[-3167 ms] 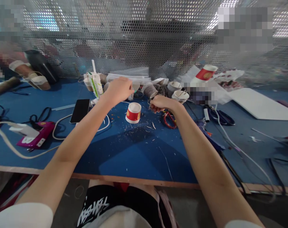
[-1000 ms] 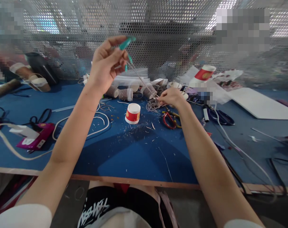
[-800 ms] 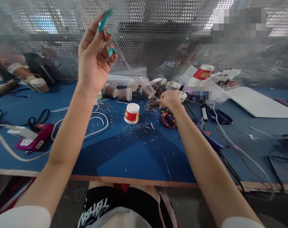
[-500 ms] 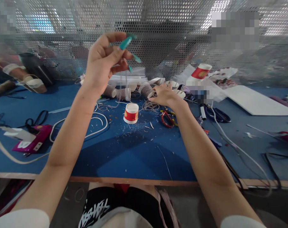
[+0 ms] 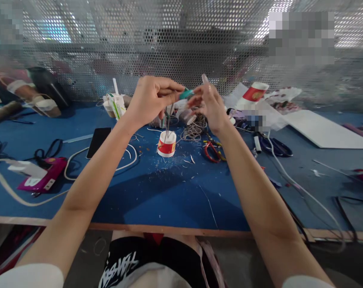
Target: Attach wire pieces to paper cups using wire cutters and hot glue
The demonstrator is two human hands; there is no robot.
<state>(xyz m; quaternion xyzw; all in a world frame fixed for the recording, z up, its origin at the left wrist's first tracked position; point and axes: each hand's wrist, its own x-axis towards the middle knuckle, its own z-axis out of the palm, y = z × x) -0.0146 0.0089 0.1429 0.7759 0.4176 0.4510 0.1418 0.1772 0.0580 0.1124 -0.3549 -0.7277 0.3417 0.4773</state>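
1. Both hands have changed place since half a second ago: the left hand (image 5: 153, 99) came down and the right hand (image 5: 210, 108) went up. Now their fingertips are close together, above and a little behind the red-and-white paper cup (image 5: 170, 149), which stays at the same place.
2. Blue worktop (image 5: 175, 200) spreads on all sides of the cup and carries it.
3. White board (image 5: 328, 130) lies flat, well to the right of the cup.
4. Left hand is narrow: its thumb and finger pinch some grey threads (image 5: 167, 124). Right hand has loosely spread fingers, but it is blurred, and I cannot tell whether it also holds a thread.
5. Purple power strip (image 5: 54, 170) is far to the left of the cup.
6. Dark phone (image 5: 98, 142) lies nearer on this left side, partly covered by the forearm.
7. Tangle of grey yarn (image 5: 195, 131) is just behind the cup and to its right.
8. Cup itself stands with the narrow end up.
9. Threads hang down to the cup; whether they touch it, I cannot tell.
10. Small white scraps (image 5: 192, 159) are scattered near the cup.
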